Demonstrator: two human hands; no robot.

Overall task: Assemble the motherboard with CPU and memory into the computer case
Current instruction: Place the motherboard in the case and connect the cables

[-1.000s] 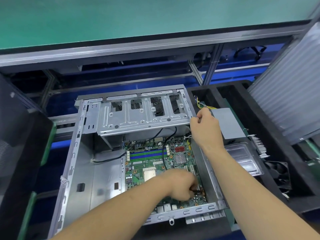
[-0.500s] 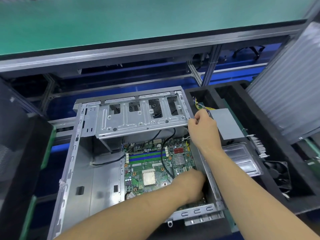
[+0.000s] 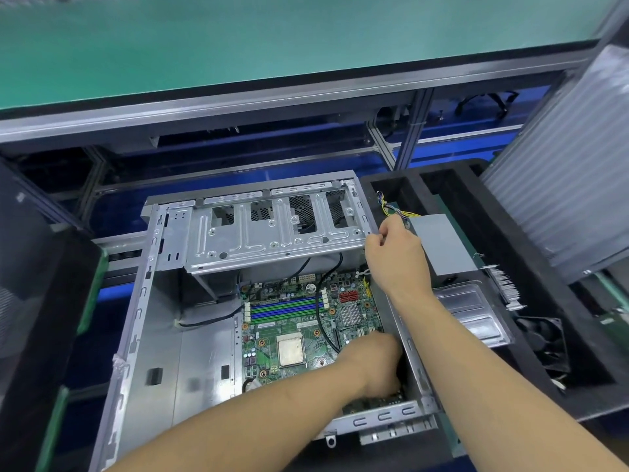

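Both forearms are bare to the frame's edge, no sleeves showing. The left hand [image 3: 377, 364] and right hand [image 3: 396, 255] wear no gloves, rings or watch.

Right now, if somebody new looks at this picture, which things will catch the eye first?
First, the green motherboard lying inside the open metal computer case, its square CPU in the middle. Next, the left hand down at the board's near right corner, and the right hand at the case's far right edge.
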